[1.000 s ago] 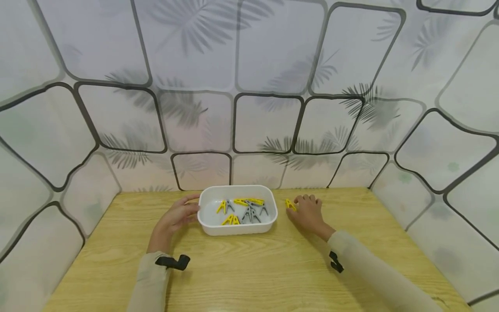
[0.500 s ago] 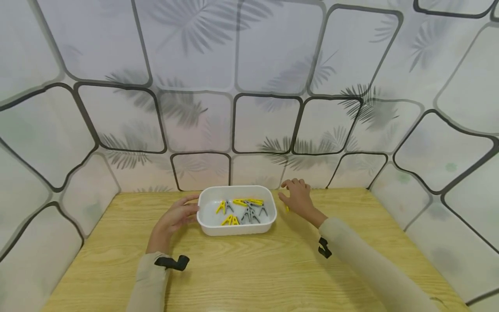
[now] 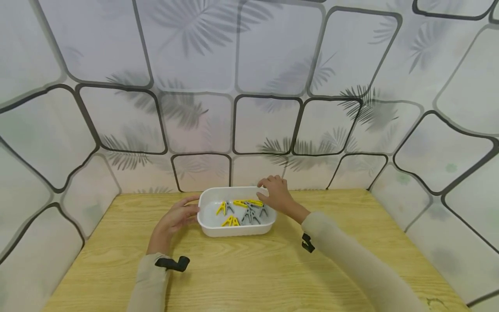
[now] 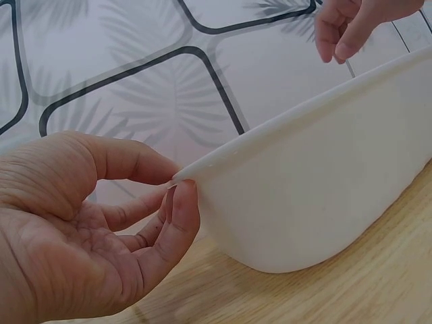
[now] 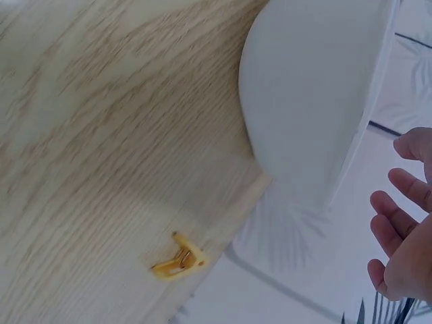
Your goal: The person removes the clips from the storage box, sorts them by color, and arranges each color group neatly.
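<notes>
A white plastic tub (image 3: 236, 231) stands on the wooden table, holding several yellow clothespins (image 3: 231, 221) and grey clothespins (image 3: 251, 215). At the tub's left end my left hand (image 3: 177, 219) grips the rim with curled fingers, as the left wrist view shows close up. My right hand (image 3: 277, 193) hovers over the tub's back right corner. Its fingers are loosely bent and hold nothing in the right wrist view. One yellow clothespin (image 5: 181, 258) lies on the table to the right of the tub; in the head view the right arm hides it.
The wooden table (image 3: 234, 273) meets a patterned wall covering (image 3: 261, 125) right behind the tub, and it also closes off both sides. Black straps (image 3: 173, 262) sit on both sleeves.
My right hand has left the yellow clothespin on the table, risen and moved left over the tub's right end. The left hand and the tub stay where they were.
</notes>
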`<action>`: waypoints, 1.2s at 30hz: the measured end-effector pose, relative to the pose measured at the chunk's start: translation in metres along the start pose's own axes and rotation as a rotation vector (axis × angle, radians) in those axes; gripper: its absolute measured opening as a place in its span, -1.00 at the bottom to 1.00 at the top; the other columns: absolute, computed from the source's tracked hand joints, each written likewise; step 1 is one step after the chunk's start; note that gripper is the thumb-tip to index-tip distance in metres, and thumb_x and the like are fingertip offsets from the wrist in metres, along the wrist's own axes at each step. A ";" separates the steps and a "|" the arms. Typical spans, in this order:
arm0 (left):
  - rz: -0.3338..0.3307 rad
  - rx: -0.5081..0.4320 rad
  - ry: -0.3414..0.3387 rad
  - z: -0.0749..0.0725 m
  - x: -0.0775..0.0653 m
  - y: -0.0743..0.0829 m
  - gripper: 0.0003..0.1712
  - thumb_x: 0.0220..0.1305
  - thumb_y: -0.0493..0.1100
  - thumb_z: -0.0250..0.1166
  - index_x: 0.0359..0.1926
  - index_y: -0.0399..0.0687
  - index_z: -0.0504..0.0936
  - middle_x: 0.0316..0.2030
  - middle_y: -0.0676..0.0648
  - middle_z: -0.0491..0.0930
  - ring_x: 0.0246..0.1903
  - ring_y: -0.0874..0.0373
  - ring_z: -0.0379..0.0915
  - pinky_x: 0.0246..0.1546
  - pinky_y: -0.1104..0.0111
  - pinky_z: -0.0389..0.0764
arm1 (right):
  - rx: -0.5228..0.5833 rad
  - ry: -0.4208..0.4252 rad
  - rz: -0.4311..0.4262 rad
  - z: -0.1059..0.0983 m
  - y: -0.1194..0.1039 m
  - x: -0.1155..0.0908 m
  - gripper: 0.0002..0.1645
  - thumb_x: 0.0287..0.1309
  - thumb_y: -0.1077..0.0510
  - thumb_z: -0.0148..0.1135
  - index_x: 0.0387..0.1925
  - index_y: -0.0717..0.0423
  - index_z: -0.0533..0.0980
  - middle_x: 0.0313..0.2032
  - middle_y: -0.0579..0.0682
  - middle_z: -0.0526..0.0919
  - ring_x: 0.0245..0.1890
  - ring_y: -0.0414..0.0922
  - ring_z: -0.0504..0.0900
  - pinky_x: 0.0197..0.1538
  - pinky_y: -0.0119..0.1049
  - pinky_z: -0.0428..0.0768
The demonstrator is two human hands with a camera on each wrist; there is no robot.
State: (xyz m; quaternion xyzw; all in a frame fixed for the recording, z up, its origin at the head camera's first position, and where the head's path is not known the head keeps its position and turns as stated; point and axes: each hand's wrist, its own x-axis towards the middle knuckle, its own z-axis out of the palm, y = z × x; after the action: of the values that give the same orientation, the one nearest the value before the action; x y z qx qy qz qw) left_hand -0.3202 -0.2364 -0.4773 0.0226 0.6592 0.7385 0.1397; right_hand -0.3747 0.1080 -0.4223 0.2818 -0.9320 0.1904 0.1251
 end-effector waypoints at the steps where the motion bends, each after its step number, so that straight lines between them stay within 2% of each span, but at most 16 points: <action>1: 0.001 -0.003 -0.001 0.000 0.000 0.000 -0.29 0.48 -0.33 0.12 0.54 -0.31 0.09 0.05 0.01 0.62 -0.11 0.26 0.63 -0.09 0.37 0.69 | -0.007 -0.010 -0.011 0.001 -0.004 0.001 -0.74 0.34 0.06 0.33 -0.02 0.06 0.59 -0.13 0.08 0.58 -0.09 0.06 0.43 0.04 0.10 0.34; 7: 0.011 -0.013 -0.005 -0.002 0.000 0.000 -0.29 0.49 -0.33 0.12 0.54 -0.32 0.08 0.01 0.05 0.64 -0.10 0.27 0.64 -0.09 0.38 0.69 | -0.066 -0.043 -0.072 0.012 -0.021 0.008 -0.72 0.32 0.04 0.37 -0.02 0.06 0.60 -0.09 0.08 0.59 -0.05 0.08 0.44 0.04 0.10 0.33; 16: 0.012 -0.012 -0.006 -0.003 -0.001 0.001 -0.30 0.49 -0.33 0.11 0.55 -0.30 0.08 0.06 0.00 0.63 -0.08 0.25 0.63 -0.10 0.37 0.69 | -0.266 -0.167 -0.118 0.027 -0.036 0.017 -0.66 0.34 0.01 0.34 0.07 0.04 0.59 -0.10 0.06 0.56 -0.06 0.04 0.40 0.11 0.08 0.35; 22: 0.004 -0.015 0.000 -0.002 -0.001 0.000 -0.31 0.47 -0.35 0.11 0.53 -0.30 0.11 0.11 -0.11 0.61 -0.04 0.19 0.63 -0.08 0.34 0.69 | -0.316 -0.189 -0.143 0.036 -0.035 0.018 -0.67 0.36 0.01 0.30 0.07 0.05 0.59 -0.11 0.06 0.57 -0.10 0.01 0.40 0.04 0.00 0.37; 30: 0.006 -0.003 0.001 0.001 -0.002 0.000 -0.28 0.46 -0.33 0.14 0.54 -0.31 0.09 0.06 -0.05 0.63 -0.06 0.23 0.62 -0.07 0.34 0.69 | -0.349 -0.227 -0.107 0.046 -0.028 0.019 -0.63 0.36 -0.03 0.29 0.10 0.02 0.61 0.02 0.02 0.62 0.02 0.02 0.47 0.13 0.03 0.44; 36: 0.008 -0.004 0.005 0.002 -0.002 0.000 -0.28 0.47 -0.31 0.14 0.54 -0.31 0.08 0.03 -0.02 0.64 -0.09 0.26 0.61 -0.09 0.36 0.67 | -0.364 -0.222 -0.115 0.051 -0.024 0.019 -0.65 0.36 -0.04 0.30 0.08 0.00 0.64 0.05 0.00 0.66 0.03 0.01 0.52 0.14 0.05 0.47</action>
State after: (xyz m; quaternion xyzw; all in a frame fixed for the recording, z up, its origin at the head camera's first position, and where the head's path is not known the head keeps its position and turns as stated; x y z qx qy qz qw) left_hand -0.3180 -0.2346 -0.4765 0.0231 0.6581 0.7404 0.1349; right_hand -0.3832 0.0589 -0.4547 0.3263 -0.9416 -0.0206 0.0810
